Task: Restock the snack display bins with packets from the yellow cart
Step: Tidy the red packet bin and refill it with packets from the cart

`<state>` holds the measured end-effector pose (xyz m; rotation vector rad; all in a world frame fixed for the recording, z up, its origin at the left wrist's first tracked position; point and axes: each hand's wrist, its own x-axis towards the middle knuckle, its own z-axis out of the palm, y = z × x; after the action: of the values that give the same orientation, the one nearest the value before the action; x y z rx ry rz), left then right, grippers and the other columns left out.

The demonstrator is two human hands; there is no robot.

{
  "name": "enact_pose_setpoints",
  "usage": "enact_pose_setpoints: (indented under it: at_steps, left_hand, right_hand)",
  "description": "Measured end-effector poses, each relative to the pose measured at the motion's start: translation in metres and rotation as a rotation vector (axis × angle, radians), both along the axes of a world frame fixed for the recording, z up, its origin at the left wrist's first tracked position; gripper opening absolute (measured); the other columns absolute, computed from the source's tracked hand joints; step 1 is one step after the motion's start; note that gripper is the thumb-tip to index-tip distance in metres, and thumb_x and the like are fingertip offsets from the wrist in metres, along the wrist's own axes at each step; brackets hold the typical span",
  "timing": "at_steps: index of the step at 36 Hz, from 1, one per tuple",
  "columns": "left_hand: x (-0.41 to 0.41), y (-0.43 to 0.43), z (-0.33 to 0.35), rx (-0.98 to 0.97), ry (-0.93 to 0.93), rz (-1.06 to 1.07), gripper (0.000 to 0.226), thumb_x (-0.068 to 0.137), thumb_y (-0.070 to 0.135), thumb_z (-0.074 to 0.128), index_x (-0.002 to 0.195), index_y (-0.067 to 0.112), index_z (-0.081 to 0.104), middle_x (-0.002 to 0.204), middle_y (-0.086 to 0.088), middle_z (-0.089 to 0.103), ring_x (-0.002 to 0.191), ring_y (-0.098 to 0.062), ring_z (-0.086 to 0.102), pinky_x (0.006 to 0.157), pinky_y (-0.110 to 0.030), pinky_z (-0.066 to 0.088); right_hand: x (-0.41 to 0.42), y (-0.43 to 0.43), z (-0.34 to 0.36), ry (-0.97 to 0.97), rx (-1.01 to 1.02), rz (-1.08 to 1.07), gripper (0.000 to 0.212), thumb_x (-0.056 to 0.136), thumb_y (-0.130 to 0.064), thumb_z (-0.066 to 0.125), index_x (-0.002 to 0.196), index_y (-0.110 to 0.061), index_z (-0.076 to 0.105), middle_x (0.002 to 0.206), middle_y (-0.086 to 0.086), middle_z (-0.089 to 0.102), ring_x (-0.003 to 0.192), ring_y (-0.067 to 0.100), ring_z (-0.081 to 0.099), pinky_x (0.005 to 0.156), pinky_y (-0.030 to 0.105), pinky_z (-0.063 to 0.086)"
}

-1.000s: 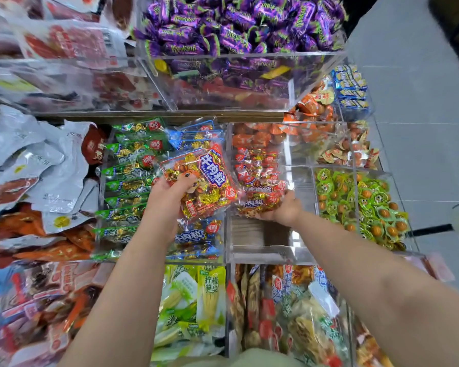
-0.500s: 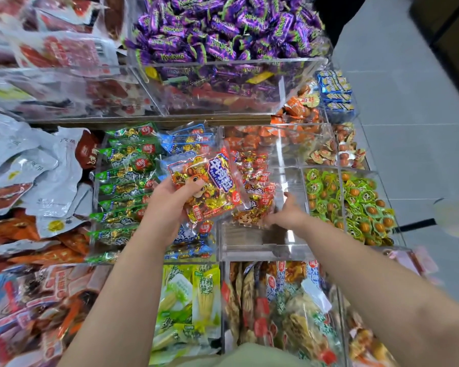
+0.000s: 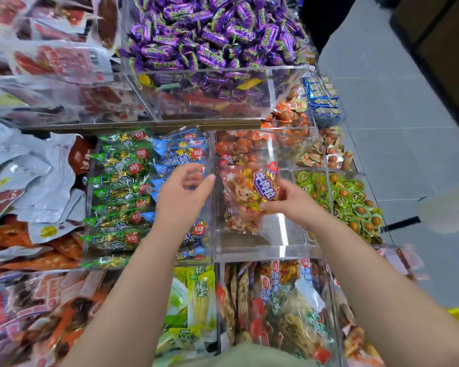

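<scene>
purple candies [image 3: 212, 35]; green packets [image 3: 117, 192]

- Retail shop, a bulk snack display.
- Clear acrylic bins [image 3: 265, 250] set side by side in tiers, each holding one product type.
- Upper bin heaped with purple wrapped candies [image 3: 212, 35].
- Lower bins: green packets [image 3: 117, 192], blue packets [image 3: 180, 149], orange wrapped snacks [image 3: 239, 147], green-sealed round snacks [image 3: 353, 202].
- Larger sealed pouches [image 3: 24, 176] piled at left; yellow-green packs [image 3: 196, 300] in a front bin.
- All goods branded, printed, factory-sealed, many identical units.
- Grey tiled floor [image 3: 398, 144] as aisle at right.
</scene>
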<state>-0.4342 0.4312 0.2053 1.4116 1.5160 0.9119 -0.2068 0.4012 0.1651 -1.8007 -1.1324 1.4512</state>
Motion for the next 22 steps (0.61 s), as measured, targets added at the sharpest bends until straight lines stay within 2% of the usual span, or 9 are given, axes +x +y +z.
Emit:
enact_pose_setpoints:
  at_steps: [1,3,5,7,9,13,18,22]
  left_hand:
    - [-0.005,0.000,0.000,0.067,0.067,0.026,0.021,0.086,0.031,0.069,0.106,0.032,0.060,0.100,0.020,0.060,0.089,0.008,0.058,0.082,-0.022,0.051]
    - [-0.014,0.003,-0.004,0.181,0.244,0.011,0.034,0.087,0.033,0.068,0.119,0.024,0.060,0.120,0.011,0.059,0.121,-0.009,0.051,0.104,-0.036,0.043]
    - [-0.019,0.008,-0.012,0.187,0.495,-0.075,0.057,0.087,0.042,0.065,0.136,0.018,0.050,0.146,-0.002,0.044,0.145,-0.024,0.022,0.117,-0.046,0.021]
    - [-0.020,0.013,-0.020,0.102,0.768,-0.182,0.078,0.085,0.059,0.057,0.148,0.020,0.033,0.159,-0.004,0.023,0.149,-0.028,0.001,0.118,-0.048,0.003]
    - [-0.020,0.014,-0.030,0.072,0.929,-0.273,0.085,0.082,0.070,0.049,0.151,0.026,0.024,0.161,-0.004,0.013,0.148,-0.030,-0.004,0.117,-0.050,-0.006]
    - [-0.022,0.014,-0.043,0.076,0.949,-0.319,0.079,0.082,0.072,0.045,0.149,0.036,0.026,0.162,-0.001,0.009,0.149,-0.027,-0.002,0.116,-0.049,-0.010]
    - [-0.022,0.015,-0.045,0.099,0.911,-0.286,0.072,0.083,0.069,0.049,0.146,0.039,0.033,0.162,0.000,0.013,0.149,-0.024,0.003,0.117,-0.047,-0.008]
    - [-0.023,0.014,-0.045,0.101,0.876,-0.281,0.070,0.084,0.067,0.051,0.146,0.039,0.034,0.162,0.001,0.011,0.149,-0.021,0.001,0.116,-0.042,-0.012]
  right_hand:
    - [0.005,0.001,-0.004,-0.108,-0.008,0.068,0.046,0.071,-0.012,0.079,0.109,-0.028,0.058,0.093,-0.011,0.069,0.080,0.002,0.064,0.066,0.016,0.048]
    - [0.003,0.003,-0.015,-0.284,-0.025,0.223,0.034,0.067,-0.012,0.080,0.094,-0.025,0.063,0.080,-0.009,0.065,0.070,0.007,0.060,0.060,0.021,0.046]
    - [-0.007,0.005,-0.031,-0.419,-0.029,0.330,0.033,0.065,-0.013,0.081,0.094,-0.018,0.066,0.075,-0.007,0.059,0.066,0.010,0.053,0.056,0.023,0.039]
    - [-0.015,0.005,-0.047,-0.552,-0.058,0.413,0.042,0.065,-0.017,0.081,0.105,-0.016,0.066,0.086,-0.002,0.063,0.074,0.015,0.055,0.064,0.021,0.038]
    - [-0.017,0.006,-0.060,-0.662,-0.102,0.505,0.041,0.068,-0.020,0.077,0.107,-0.014,0.065,0.100,0.005,0.068,0.085,0.023,0.060,0.069,0.020,0.039]
    - [-0.019,0.012,-0.066,-0.775,-0.130,0.576,0.038,0.073,-0.019,0.070,0.110,-0.011,0.061,0.106,0.010,0.065,0.094,0.026,0.061,0.067,0.022,0.039]
    - [-0.024,0.026,-0.059,-0.964,-0.132,0.758,0.027,0.081,-0.014,0.063,0.107,-0.010,0.059,0.107,0.009,0.063,0.098,0.028,0.060,0.071,0.028,0.044]
    - [-0.032,0.033,-0.057,-0.997,-0.106,0.722,0.022,0.080,-0.009,0.062,0.101,-0.013,0.062,0.102,0.008,0.063,0.090,0.027,0.060,0.071,0.030,0.047]
